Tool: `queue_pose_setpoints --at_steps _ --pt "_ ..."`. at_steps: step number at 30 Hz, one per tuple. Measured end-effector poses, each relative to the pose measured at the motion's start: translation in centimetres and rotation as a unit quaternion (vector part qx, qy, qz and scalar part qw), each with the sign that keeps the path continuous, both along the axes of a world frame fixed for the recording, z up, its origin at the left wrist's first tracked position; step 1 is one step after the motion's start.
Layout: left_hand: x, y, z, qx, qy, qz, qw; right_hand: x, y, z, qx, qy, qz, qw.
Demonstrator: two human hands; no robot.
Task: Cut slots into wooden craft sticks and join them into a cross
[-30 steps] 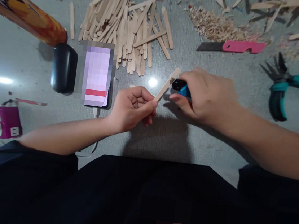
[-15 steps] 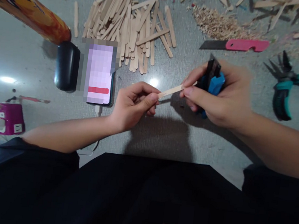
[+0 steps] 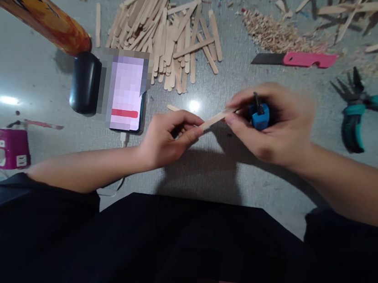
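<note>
Pinched between thumb and fingers of my left hand (image 3: 165, 136) is one end of a pale wooden craft stick (image 3: 213, 120). My right hand (image 3: 279, 132) has its thumb and forefinger at the stick's other end, so it spans both hands, tilted up to the right. The same right hand is curled around a blue-and-black cutter knife (image 3: 261, 117), seen nearly end-on; its blade is hard to make out. Another craft stick (image 3: 172, 108) lies partly hidden behind my left hand. Beyond it spreads a pile of craft sticks (image 3: 174, 38).
A pink-handled knife (image 3: 309, 60) lies beside wood shavings (image 3: 271, 30). Teal pliers (image 3: 356, 109) rest at the right. Left are a phone (image 3: 126, 92) on a cable, a black case (image 3: 85, 83), an orange can (image 3: 43, 9) and a purple power adapter (image 3: 9, 149).
My right hand has turned, swinging the cutter knife from upright to nearly end-on. The held stick tilts more steeply, and another stick end shows behind my left hand.
</note>
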State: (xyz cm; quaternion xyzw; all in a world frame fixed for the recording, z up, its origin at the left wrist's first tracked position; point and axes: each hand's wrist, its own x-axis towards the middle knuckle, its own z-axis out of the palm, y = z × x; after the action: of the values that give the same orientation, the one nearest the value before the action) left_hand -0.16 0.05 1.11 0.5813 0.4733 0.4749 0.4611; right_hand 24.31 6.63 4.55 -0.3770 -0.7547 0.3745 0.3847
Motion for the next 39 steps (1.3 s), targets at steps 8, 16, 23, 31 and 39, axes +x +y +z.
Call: queue_pose_setpoints --at_steps 8,16,23,31,39 --pt "0.6 1.1 -0.3 0.034 -0.168 0.186 0.967 -2.0 0.3 0.3 0.139 -0.437 0.059 0.887" --pt "0.9 1.3 -0.3 -0.043 -0.265 0.163 0.949 -5.5 0.4 1.5 -0.005 -0.552 0.113 0.826" --pt "0.7 2.1 2.0 -0.259 -0.423 0.143 0.856 -1.8 2.1 1.4 -0.076 -0.475 0.112 0.869" --pt "-0.5 2.7 3.3 -0.431 -0.455 -0.053 0.777 -0.3 1.0 2.7 -0.322 -0.05 0.107 0.939" --pt "-0.7 2.6 2.8 -0.409 -0.436 -0.092 0.796 -1.3 0.3 2.3 -0.349 0.034 0.059 0.935"
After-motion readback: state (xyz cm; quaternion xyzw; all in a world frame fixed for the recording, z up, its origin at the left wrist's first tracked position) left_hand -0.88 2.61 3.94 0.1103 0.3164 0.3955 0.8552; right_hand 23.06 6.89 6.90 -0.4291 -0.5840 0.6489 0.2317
